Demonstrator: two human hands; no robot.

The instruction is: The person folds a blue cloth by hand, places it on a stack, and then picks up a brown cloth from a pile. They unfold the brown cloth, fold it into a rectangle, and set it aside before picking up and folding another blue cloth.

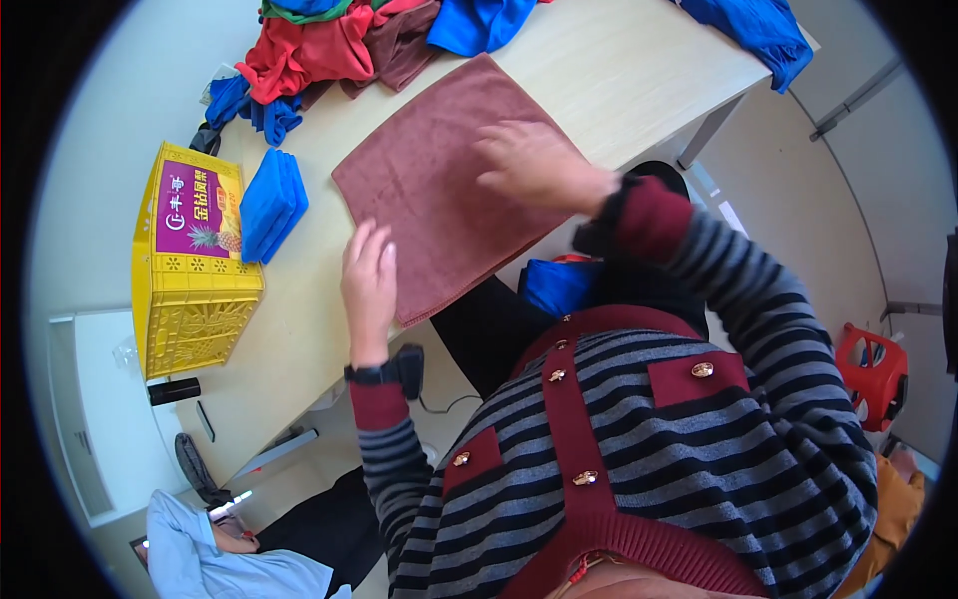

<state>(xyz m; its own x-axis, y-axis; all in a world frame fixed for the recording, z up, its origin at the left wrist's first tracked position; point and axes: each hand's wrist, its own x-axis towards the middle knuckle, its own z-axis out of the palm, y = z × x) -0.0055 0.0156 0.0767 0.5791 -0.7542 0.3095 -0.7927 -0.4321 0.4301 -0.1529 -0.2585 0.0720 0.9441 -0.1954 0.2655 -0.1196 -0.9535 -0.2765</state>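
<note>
A brownish-pink towel (429, 190) lies flat on the pale table in front of me, its near edge showing stacked layers. Over its right part, my right hand (534, 165) has the fingers stretched out and slightly blurred, and I cannot tell whether it touches the cloth. My left hand (369, 285) is at the towel's left edge near the lower left corner, fingers loosely apart and nothing seen in them. To the left, a folded blue towel (271, 205) leans against a yellow crate (205, 309).
Crumpled red, brown, blue and green cloths (309, 50) are heaped at the far edge. More blue cloth (758, 40) hangs over the far right corner. A black cylinder (175, 390) is beside the crate. Blue cloth (554, 287) is by my lap. A person in light blue (235, 554) is lower left.
</note>
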